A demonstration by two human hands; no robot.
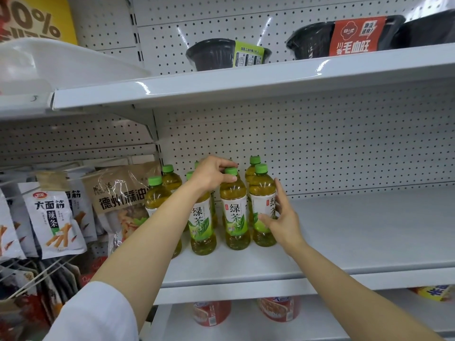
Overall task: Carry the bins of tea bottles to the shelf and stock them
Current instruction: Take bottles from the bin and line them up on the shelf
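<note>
On the shelf (pixel 344 232), the left hand (pixel 211 174) pinches a tea bottle's green cap (pixel 231 171); the right hand (pixel 283 221), at four o'clock, presses straight fingers on the neighbouring bottle (pixel 262 205).

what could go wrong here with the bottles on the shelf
The left hand grips only the cap of one bottle among tightly packed neighbours, so a nudge might topple one. The right hand steadies the end bottle with straight fingers; pushed sideways, it could tip toward the bare shelf.
</note>
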